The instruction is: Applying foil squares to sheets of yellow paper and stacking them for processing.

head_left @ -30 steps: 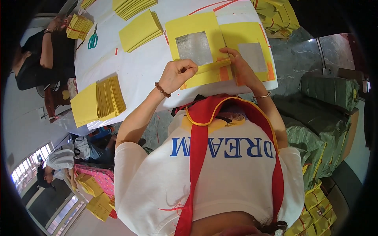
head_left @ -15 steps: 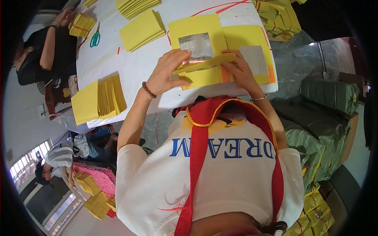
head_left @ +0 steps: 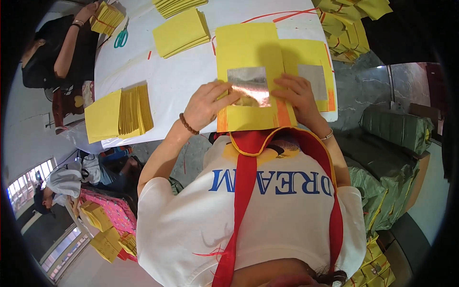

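Note:
In front of me lies a stack of yellow paper sheets (head_left: 248, 45) with orange streaks at its near corners. A shiny silver foil square (head_left: 251, 79) sits on the top sheet. My left hand (head_left: 208, 103) rests over the stack's left edge, its fingers stretched out to the foil. My right hand (head_left: 299, 98) lies across the right edge with fingers extended and apart. The near edge of the stack reaches past the table edge, beside my red apron. A second yellow sheet with a grey square (head_left: 313, 79) lies partly behind my right hand.
On the white table (head_left: 181, 86) are a fanned yellow stack (head_left: 134, 110), another yellow stack (head_left: 179, 33), teal-handled scissors (head_left: 121, 38) and red strips (head_left: 296, 15). A co-worker's hand (head_left: 86, 12) is at a tied yellow bundle (head_left: 107, 18). Green wrapped bales (head_left: 397, 122) stand at right.
The raised, bent yellow strip between my hands is now down flat, and the foil shows whole. The stack has come nearer to me, past the table edge. My head view has shifted slightly.

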